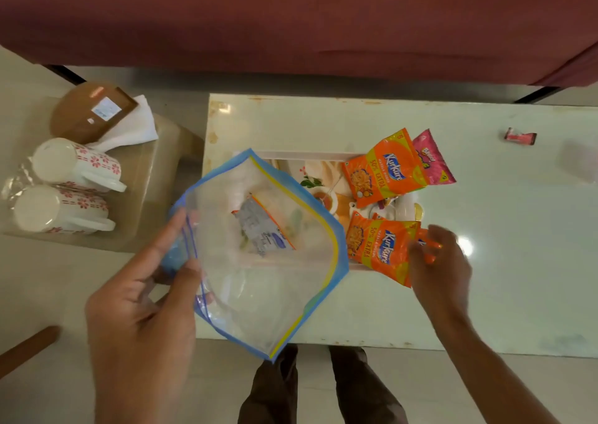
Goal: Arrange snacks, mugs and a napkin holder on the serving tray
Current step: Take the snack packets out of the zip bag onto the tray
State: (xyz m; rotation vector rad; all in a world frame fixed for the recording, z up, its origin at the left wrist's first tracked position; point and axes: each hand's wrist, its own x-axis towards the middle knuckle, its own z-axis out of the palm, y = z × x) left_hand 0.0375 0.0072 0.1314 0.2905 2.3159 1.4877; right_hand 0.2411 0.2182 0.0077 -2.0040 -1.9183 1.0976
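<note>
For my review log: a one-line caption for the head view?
Left hand holds a clear zip bag above the tray; right hand at a Kurkure packet.

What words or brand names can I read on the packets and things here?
"Kurkure", "50% EXTRA": upper orange packet.
"Kurkure", "50% EXTRA": lower orange packet.
"Bingo!", partly blurred: pink packet.
Too blurred: sticker on brown napkin holder; silvery packet inside zip bag.
</note>
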